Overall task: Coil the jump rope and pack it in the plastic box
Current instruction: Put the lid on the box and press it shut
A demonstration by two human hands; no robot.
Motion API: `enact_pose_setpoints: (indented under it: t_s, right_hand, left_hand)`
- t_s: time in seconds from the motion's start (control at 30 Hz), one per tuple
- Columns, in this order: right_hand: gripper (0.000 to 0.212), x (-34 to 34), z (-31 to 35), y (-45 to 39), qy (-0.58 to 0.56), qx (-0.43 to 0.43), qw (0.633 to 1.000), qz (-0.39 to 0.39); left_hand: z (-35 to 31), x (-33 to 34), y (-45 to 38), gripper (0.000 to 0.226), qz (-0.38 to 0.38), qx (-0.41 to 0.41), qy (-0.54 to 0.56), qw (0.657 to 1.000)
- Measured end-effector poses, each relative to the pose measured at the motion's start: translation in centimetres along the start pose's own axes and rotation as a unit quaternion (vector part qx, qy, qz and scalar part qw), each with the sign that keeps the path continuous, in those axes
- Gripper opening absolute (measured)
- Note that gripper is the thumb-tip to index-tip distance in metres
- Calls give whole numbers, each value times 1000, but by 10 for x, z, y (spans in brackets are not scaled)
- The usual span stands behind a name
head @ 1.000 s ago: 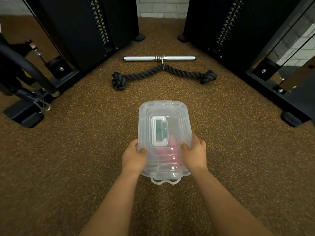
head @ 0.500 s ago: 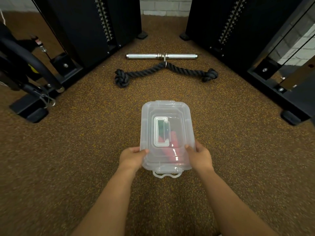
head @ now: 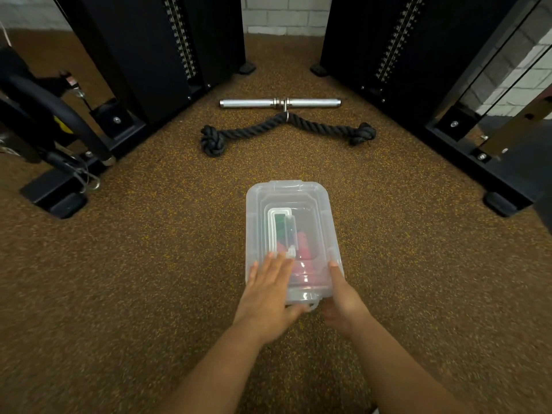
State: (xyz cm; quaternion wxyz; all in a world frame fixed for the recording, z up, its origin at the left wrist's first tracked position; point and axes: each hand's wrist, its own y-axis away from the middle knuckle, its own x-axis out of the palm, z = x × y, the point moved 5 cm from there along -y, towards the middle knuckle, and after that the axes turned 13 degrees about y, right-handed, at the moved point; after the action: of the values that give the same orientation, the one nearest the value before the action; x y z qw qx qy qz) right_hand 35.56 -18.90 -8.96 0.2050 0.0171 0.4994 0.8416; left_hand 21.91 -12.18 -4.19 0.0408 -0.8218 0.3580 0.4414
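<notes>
While lidded: plastic box (head: 291, 201) held red and green items.
Left hand (head: 268, 294): flat, fingers straight, on lid.
Right hand (head: 343, 303): gripped box's right side.

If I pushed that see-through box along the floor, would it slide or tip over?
Probably slide a little, then drag: the plastic box sits low and flat on a rough speckled floor, so tipping seems unlikely. It looks light; only something red and green shows inside.

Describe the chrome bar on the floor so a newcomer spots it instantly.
Between the two black weight-stack towers, on the speckled brown rubber floor, lies the short chrome straight bar. It sits just beyond the black knotted tricep rope; unlike the rope, it is rigid, shiny metal.
</notes>
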Motion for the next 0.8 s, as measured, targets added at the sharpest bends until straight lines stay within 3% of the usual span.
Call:
enact_pose_setpoints:
  t_s: [0.1, 0.2, 0.3, 0.47, 0.8]
  right_hand:
    - [71, 9, -7, 2, -74, 9, 996, 58]
    - [75, 11, -9, -3, -72, 5, 996, 47]
    - [81, 11, -9, -1, -52, 15, 998, 16]
    - [56, 10, -3, -6, -128, 9, 992, 10]
    - [56, 1, 4, -4, -11, -18, 999, -28]
  left_hand:
    - [5, 12, -2, 127, 59, -14, -56, 997]
    - [6, 12, -3, 138, 68, -27, -99, 992]
    - [3, 9, -4, 129, 61, -30, -126, 990]
    - [-5, 1, -9, 95, 32, -27, -126, 991]
    - [-11, -12, -21, 88, 48, -15, -88, 995]
